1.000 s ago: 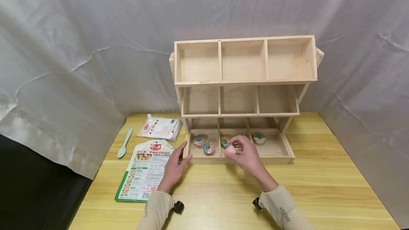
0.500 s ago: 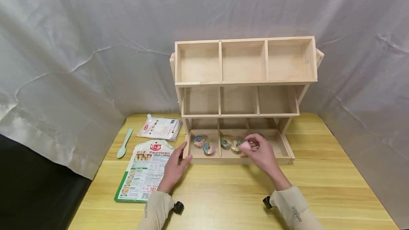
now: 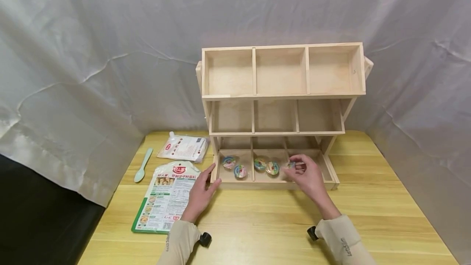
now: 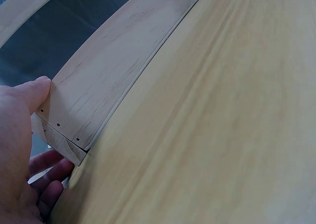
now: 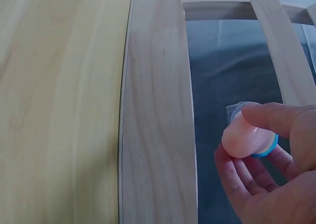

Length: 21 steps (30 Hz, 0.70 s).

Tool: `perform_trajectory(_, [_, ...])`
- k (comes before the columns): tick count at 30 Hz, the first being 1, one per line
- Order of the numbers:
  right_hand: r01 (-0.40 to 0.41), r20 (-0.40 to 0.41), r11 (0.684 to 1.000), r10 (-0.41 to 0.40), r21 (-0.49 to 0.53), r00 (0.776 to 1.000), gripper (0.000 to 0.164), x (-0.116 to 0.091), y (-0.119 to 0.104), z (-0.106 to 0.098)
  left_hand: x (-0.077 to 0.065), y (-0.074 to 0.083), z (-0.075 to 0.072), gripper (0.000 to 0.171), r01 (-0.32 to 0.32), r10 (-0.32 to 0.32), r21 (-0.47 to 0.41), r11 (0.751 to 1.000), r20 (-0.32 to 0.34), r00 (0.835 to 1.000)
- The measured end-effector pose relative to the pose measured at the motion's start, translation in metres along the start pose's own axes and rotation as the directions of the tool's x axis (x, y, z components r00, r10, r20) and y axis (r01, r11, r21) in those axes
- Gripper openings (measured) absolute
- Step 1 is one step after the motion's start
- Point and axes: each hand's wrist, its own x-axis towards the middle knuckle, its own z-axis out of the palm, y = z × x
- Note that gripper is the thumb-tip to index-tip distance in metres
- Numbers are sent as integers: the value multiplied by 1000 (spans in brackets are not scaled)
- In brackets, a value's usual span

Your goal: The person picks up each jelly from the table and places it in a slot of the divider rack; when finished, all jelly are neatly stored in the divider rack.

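Observation:
In the head view, my left hand (image 3: 201,193) grips the left front corner of the wooden rack's bottom tray (image 3: 235,185). Its thumb (image 4: 37,92) lies over the rim while the other fingers curl at the outer side. My right hand (image 3: 308,177) is over the tray's right compartment, pinching a small pink jelly cup (image 5: 242,140) with a blue-edged lid between thumb and fingers. Two jelly cups (image 3: 240,171) lie in the left compartment. Two others (image 3: 272,168) sit close together in the middle one. My right hand hides part of the right compartment.
Above the tray rise the rack's middle tier (image 3: 274,115) and top tier (image 3: 281,70), each with three compartments. On the table's left lie a pale green spoon (image 3: 143,165), a white spouted pouch (image 3: 185,147) and a green-edged printed packet (image 3: 165,199). Grey curtain (image 3: 110,52) surrounds the table.
My right hand has moved right from the middle compartment to the right one, with a pink cup in its fingers. Both middle cups now show fully. My left hand has stayed at the corner.

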Motion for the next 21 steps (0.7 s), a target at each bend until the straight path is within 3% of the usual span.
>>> perform_trajectory(21, [28,-22,996,-30,-83,999,39,0,14,-1,-1,1,-1,65,7,-7,9,1000,5,1000])
